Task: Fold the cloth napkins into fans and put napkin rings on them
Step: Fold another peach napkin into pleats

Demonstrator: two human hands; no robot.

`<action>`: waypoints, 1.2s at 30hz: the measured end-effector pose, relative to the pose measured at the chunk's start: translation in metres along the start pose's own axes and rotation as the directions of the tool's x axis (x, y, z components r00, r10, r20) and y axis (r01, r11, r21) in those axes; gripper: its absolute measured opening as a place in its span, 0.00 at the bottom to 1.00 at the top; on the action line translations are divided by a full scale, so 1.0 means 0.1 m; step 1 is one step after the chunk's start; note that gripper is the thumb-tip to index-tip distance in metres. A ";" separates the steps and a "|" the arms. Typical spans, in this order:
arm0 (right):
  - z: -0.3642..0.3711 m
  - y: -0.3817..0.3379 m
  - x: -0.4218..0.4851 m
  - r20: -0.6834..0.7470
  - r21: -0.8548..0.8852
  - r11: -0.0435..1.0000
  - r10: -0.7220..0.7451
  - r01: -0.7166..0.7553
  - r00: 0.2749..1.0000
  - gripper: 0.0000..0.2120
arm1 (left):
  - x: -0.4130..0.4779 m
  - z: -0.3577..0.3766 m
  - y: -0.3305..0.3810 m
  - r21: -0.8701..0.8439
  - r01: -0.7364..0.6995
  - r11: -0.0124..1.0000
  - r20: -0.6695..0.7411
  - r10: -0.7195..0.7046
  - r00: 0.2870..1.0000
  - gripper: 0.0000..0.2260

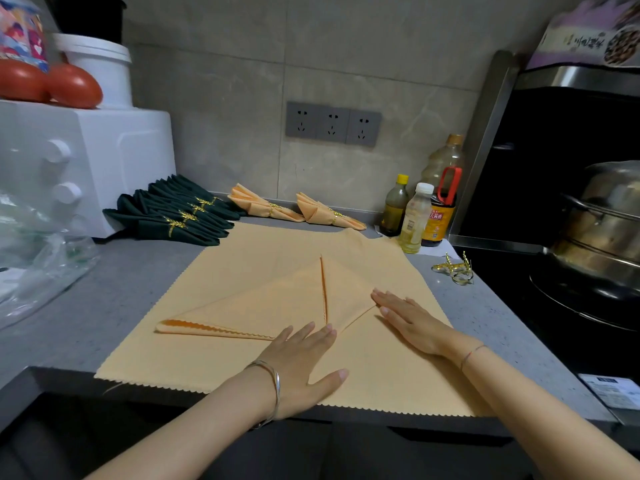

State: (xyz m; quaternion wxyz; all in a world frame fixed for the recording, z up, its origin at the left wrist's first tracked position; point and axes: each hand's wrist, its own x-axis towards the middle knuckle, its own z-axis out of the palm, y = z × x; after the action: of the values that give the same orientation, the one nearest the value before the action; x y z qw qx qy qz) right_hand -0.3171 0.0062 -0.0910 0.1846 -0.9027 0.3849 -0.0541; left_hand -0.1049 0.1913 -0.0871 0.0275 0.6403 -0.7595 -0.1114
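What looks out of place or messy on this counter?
Little stands out. Only the spare gold napkin rings lie in a loose tangle near the stove, and the flat peach cloth hangs slightly over the counter's front edge. The finished green napkins and peach napkins sit in tidy rows.

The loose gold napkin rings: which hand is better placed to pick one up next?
Right, probably. The gold rings lie on the counter's right side, nearer the right hand than the left hand.

A home kitchen — a grey countertop (104, 306) against a tiled wall, sauce bottles (438, 216) at its back edge, a steel pot (602, 223) on the black hob — tomatoes (52, 84) nearby.
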 end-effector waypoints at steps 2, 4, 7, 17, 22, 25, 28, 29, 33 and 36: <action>-0.02 0.05 0.03 -0.019 -0.003 1.000 0.028 -0.028 0.999 0.22 | -0.01 -0.01 0.01 0.002 0.000 1.000 0.004 0.000 1.000 0.31; -0.02 0.04 0.05 -0.030 -0.016 0.999 0.048 -0.049 0.998 0.22 | -0.01 -0.01 0.01 0.012 0.000 1.000 0.009 0.000 1.000 0.31; 0.02 -0.12 0.01 -0.074 -0.051 0.998 0.017 -0.021 0.997 0.22 | -0.01 -0.02 0.01 0.006 -0.008 1.000 0.011 0.008 1.000 0.31; 0.30 -0.94 -0.41 -0.280 -0.092 0.952 -0.306 0.292 0.910 0.17 | -0.12 -0.15 -0.22 0.105 0.092 0.990 -0.033 -0.089 0.996 0.25; 0.36 -1.03 -0.33 -0.341 -0.220 0.922 -0.378 0.318 0.861 0.11 | -0.11 -0.08 -0.24 0.086 0.077 0.993 -0.001 -0.077 0.997 0.24; 0.38 -1.07 -0.26 -0.352 -0.296 0.903 -0.407 0.312 0.843 0.07 | -0.08 -0.07 -0.25 0.073 0.059 0.996 -0.019 -0.058 0.998 0.25; 0.41 -1.11 -0.21 -0.402 -0.359 0.890 -0.418 0.281 0.815 0.05 | -0.07 -0.08 -0.24 0.056 0.045 0.997 -0.030 -0.044 0.999 0.24; 0.41 -1.11 -0.20 -0.411 -0.383 0.882 -0.430 0.276 0.804 0.05 | -0.07 -0.10 -0.25 0.040 0.039 0.998 -0.026 -0.038 0.999 0.24; 0.42 -1.10 -0.17 -0.410 -0.420 0.854 -0.480 0.307 0.776 0.05 | -0.03 -0.26 -0.34 -0.085 0.035 0.996 -0.027 -0.038 0.999 0.22; 0.35 -1.01 -0.28 -0.417 -0.364 0.883 -0.440 0.298 0.795 0.06 | 0.04 -0.39 -0.56 -0.147 0.054 0.988 -0.058 -0.063 0.996 0.20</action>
State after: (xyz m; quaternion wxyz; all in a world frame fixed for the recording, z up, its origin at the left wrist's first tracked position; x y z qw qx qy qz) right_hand -0.2604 0.1005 -0.0845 -0.0621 -0.9339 0.2371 -0.2602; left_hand -0.0446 0.1732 -0.0607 0.0944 0.6618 -0.7290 -0.1471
